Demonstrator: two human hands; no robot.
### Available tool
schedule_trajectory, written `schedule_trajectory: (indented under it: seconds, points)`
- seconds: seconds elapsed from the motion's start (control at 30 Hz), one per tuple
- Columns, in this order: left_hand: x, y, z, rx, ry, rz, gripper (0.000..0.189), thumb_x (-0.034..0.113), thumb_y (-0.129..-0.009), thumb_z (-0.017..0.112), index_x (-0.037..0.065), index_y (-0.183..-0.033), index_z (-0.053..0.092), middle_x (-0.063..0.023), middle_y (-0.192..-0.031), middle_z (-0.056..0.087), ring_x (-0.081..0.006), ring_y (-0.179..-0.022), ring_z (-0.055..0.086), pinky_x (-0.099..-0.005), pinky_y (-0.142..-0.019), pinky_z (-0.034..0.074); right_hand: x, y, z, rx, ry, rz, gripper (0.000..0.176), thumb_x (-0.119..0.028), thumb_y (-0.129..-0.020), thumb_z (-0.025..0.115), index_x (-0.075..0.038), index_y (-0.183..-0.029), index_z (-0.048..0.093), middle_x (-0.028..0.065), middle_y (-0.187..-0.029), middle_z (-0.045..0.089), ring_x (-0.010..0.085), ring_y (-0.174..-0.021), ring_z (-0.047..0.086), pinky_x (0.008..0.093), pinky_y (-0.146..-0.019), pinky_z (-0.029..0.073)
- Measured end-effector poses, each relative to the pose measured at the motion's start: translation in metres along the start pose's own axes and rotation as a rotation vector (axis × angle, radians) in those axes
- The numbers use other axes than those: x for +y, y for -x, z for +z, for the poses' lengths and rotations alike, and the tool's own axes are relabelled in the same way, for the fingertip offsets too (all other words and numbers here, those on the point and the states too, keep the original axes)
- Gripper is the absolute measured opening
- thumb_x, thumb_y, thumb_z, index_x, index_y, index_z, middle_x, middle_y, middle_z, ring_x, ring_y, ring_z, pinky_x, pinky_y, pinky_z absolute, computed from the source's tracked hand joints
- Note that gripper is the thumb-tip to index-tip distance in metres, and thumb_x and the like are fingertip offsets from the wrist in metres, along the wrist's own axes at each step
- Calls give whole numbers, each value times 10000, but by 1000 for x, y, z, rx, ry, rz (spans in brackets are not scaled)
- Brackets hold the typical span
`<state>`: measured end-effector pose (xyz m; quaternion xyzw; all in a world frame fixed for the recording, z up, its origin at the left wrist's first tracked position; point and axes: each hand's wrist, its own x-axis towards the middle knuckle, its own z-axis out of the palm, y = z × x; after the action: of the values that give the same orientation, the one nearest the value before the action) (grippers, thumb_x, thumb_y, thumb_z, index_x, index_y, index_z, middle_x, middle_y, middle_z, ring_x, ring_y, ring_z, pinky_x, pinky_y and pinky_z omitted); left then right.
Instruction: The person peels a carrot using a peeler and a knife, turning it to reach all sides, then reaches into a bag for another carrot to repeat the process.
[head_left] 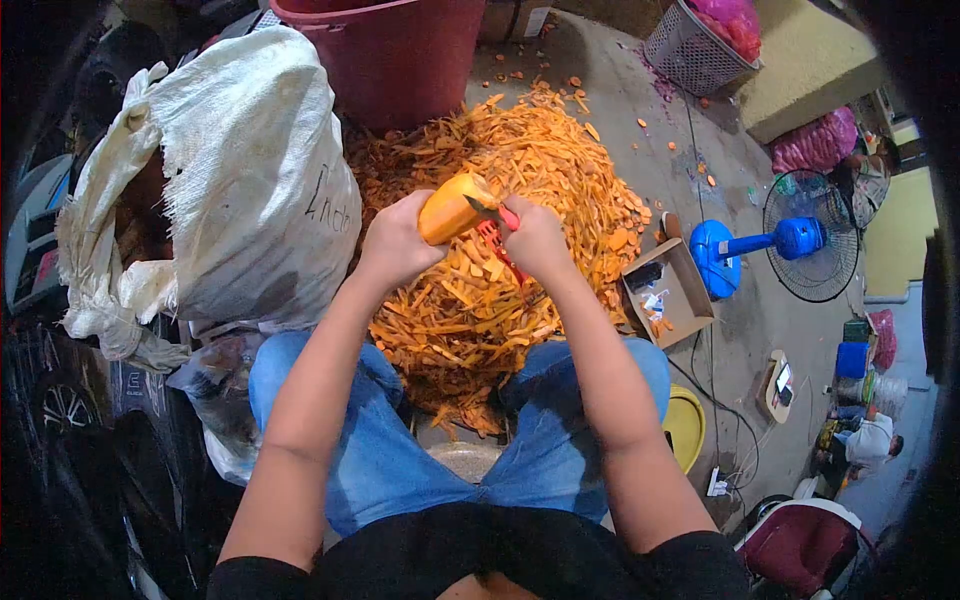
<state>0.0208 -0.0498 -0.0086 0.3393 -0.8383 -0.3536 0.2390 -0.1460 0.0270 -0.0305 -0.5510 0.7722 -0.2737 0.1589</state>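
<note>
Orange vegetable (452, 212) is held above the near middle of the peelings pile (540, 150), its lower end grasped by the fingers of the left hand (398, 242). A red-handled blade (484, 207) is gripped in the clenched fingers of the right hand (538, 240), its metal at the vegetable's upper end. The pile is heaped on the floor (650, 150) beyond the knees (288, 372). By its left edge a white sack (260, 180) is seen; by its right edge, a cardboard box (686, 288) and, farther right, a blue fan (802, 238). The far left edge is bordered by a red tub (400, 60); a lattice basket (690, 58) is placed at far right.
</note>
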Motion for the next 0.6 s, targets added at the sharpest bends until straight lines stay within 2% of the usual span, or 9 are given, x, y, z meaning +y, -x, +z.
schedule_trajectory:
  seconds: [0.07,0.13,0.2,0.27,0.3,0.33,0.4,0.43,0.6]
  points:
    - [5,2,0,-102,67,-87,438,114,-518,642,23,-920,492,-131,-809,554,-262,-752,546,-315,-666,426,4,-2,-1,25,0,-6,87,-115,-652,498,-40,-690,517,178,-626,537,332,-617,531,405,-552,417]
    - [15,9,7,-259,147,350,480,105,-490,663,24,-931,493,-122,-846,551,-259,-785,537,-306,-711,415,13,-10,-6,-241,43,280,137,-184,-675,511,-55,-678,555,166,-657,557,296,-633,551,375,-551,428]
    - [33,17,22,-279,210,323,497,93,-479,671,26,-938,492,-114,-855,549,-250,-794,535,-304,-725,410,34,-8,15,-356,130,380,222,-272,-693,507,-64,-700,584,163,-699,570,269,-672,562,357,-568,434]
    - [40,19,29,-273,298,289,514,81,-468,678,28,-945,491,-106,-864,548,-242,-803,534,-302,-738,404,57,-4,41,-376,-6,332,289,-334,-686,502,-62,-725,591,171,-717,570,269,-704,560,356,-588,435]
    - [38,17,27,-235,341,249,481,74,-493,664,27,-939,491,-106,-866,546,-233,-802,536,-294,-721,412,131,-16,110,-345,-403,445,347,-381,-660,507,-52,-731,591,173,-731,570,277,-719,556,357,-605,432]
    - [37,14,22,-198,377,211,448,68,-518,650,26,-934,490,-106,-869,544,-223,-801,538,-285,-704,420,131,-15,112,-342,-405,443,347,-381,-660,507,-52,-731,591,173,-731,570,277,-719,556,357,-605,432]
    - [34,11,15,-258,467,123,449,66,-529,653,24,-944,486,-111,-858,543,-203,-785,539,-280,-703,416,126,-4,112,-222,-591,121,352,-388,-652,507,-55,-718,598,165,-729,572,269,-708,560,347,-613,432]
    - [30,11,15,-241,429,114,446,75,-534,657,23,-942,485,-114,-851,543,-203,-774,538,-279,-699,416,93,0,81,-426,-68,25,339,-373,-667,489,-57,-716,601,153,-731,574,252,-710,564,344,-627,433]
    - [2,16,18,-285,325,-55,477,170,-539,676,23,-949,483,-129,-838,549,-218,-768,540,-288,-687,416,78,-8,68,-406,165,154,262,-306,-673,507,-67,-707,607,130,-722,582,234,-692,570,338,-609,440]
